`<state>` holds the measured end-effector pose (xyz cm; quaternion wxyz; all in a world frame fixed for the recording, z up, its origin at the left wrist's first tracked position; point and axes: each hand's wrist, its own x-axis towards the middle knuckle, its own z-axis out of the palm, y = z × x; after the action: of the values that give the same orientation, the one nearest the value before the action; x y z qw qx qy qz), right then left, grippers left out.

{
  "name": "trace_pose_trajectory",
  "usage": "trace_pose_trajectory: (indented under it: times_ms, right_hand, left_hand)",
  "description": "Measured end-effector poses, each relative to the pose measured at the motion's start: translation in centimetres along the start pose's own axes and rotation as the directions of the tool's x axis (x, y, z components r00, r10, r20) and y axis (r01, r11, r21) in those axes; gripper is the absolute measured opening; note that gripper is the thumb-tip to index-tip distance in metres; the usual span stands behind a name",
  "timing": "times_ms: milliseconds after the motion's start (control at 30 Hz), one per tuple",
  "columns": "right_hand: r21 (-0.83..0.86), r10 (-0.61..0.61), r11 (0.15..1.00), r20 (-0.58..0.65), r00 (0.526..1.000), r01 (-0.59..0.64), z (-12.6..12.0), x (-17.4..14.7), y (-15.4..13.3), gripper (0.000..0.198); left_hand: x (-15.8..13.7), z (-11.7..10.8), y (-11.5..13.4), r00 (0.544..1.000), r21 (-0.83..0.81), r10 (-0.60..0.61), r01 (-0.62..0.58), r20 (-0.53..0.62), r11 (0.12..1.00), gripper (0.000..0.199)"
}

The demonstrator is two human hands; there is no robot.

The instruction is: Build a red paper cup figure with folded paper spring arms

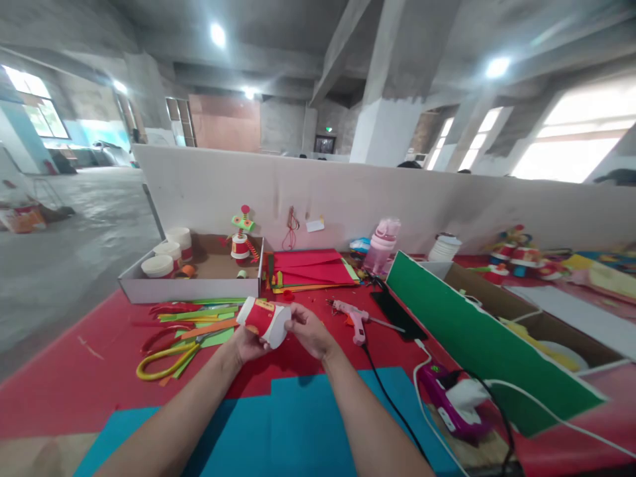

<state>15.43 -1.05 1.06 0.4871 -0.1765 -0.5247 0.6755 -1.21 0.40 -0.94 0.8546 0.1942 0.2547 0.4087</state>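
Note:
A white paper cup [265, 320] with a red band around it lies tilted between my hands, above the red table cover. My left hand [250, 344] supports it from below, its fingers partly hidden behind the cup. At the cup's right end, my right hand [309, 331] pinches near the white bottom; whether a small piece sits between those fingertips, I cannot make out. Left of the cup lie scissors with yellow handles [166, 361] on green and orange paper strips [218, 324]. A pink glue gun [355, 318] rests to the right of my right hand.
A shallow box [191, 289] at the back left holds white cups and a cup figure [240, 246]. Red paper sheets [313, 268] lie behind the cup. Blue sheets [303, 424] lie in front. On the right are a green-sided box [477, 338], a purple power strip [454, 404] and cords.

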Motion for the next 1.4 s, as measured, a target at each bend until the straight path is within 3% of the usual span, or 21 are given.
trace_pose_trajectory:
  times_ms: [100, 233, 367, 433, 533, 600, 667, 833, 900, 1000, 1067, 1200, 1300, 1400]
  right_hand:
    - [-0.107, 0.024, 0.994, 0.071, 0.997, -0.016, 0.5, -0.1, 0.0, 0.024]
    - [-0.161, -0.037, 0.986, 0.016, 0.999, 0.039, 0.6, 0.0, 0.2, 0.02]
    - [-0.15, -0.028, 0.989, -0.099, 0.995, 0.013, -0.1, 0.3, 1.2, 0.022]
    - [-0.115, 0.009, 0.993, -0.171, 0.985, -0.029, -0.4, 0.5, 2.0, 0.025]
    - [-0.087, 0.084, 0.991, -0.218, 0.972, -0.105, -0.8, 0.8, 2.9, 0.028]
    - [-0.099, 0.105, 0.986, -0.231, 0.967, -0.131, -0.9, 0.8, 3.1, 0.03]
    - [-0.099, 0.1, 0.987, -0.253, 0.962, -0.129, -1.0, 0.9, 3.1, 0.032]
    - [-0.094, 0.046, 0.992, -0.35, 0.936, -0.084, -1.3, 1.1, 2.3, 0.037]
    - [-0.101, -0.007, 0.994, -0.437, 0.899, -0.041, -1.5, 1.2, 2.0, 0.035]
    - [-0.062, -0.053, 0.998, -0.562, 0.826, 0.021, -1.6, 1.5, 1.8, 0.026]
    - [0.005, -0.013, 1.0, -0.605, 0.796, 0.021, -1.5, 1.6, 1.9, 0.021]
    - [0.109, 0.073, 0.994, -0.633, 0.771, -0.005, -1.4, 1.8, 2.5, 0.017]
    - [0.093, 0.052, 0.996, -0.648, 0.76, 0.012, -1.6, 1.9, 2.7, 0.02]
    - [0.106, 0.036, 0.993, -0.655, 0.755, 0.045, -2.2, 1.8, 2.4, 0.02]
  left_hand:
    - [-0.1, -1.0, 0.2, 0.998, 0.026, -0.001, 0.003, -0.068, 1.0, 0.021]
    - [-0.3, -0.6, -0.1, 0.996, 0.009, -0.019, 0.02, -0.085, 1.0, 0.014]
    - [-0.6, 0.6, 0.0, 0.974, 0.048, 0.145, -0.138, -0.177, 0.989, 0.013]
    - [-0.6, 0.9, 0.3, 0.925, 0.103, 0.274, -0.256, -0.262, 0.961, 0.018]
    - [-0.3, 1.0, 0.6, 0.813, 0.224, 0.449, -0.391, -0.371, 0.893, 0.026]
    - [-0.1, 0.9, 0.6, 0.758, 0.307, 0.526, -0.432, -0.385, 0.848, 0.03]
    - [-0.1, 0.8, 0.5, 0.736, 0.37, 0.575, -0.454, -0.357, 0.811, 0.03]
    - [-1.0, 1.9, 0.8, 0.754, 0.288, 0.511, -0.424, -0.413, 0.858, 0.046]
    - [-1.5, 2.3, 1.2, 0.803, 0.182, 0.442, -0.403, -0.4, 0.897, 0.053]
    - [-2.0, 2.4, 1.8, 0.871, 0.082, 0.368, -0.362, -0.326, 0.929, 0.04]
    - [-1.9, 2.1, 2.1, 0.881, 0.114, 0.352, -0.333, -0.317, 0.936, 0.034]
    - [-1.0, 1.5, 1.9, 0.876, 0.279, 0.386, -0.308, -0.291, 0.91, 0.046]
    - [-0.5, 1.3, 1.2, 0.854, 0.457, 0.446, -0.296, -0.266, 0.839, 0.043]
    - [-0.4, 1.5, 1.0, 0.724, 0.75, 0.657, -0.313, -0.208, 0.583, 0.025]
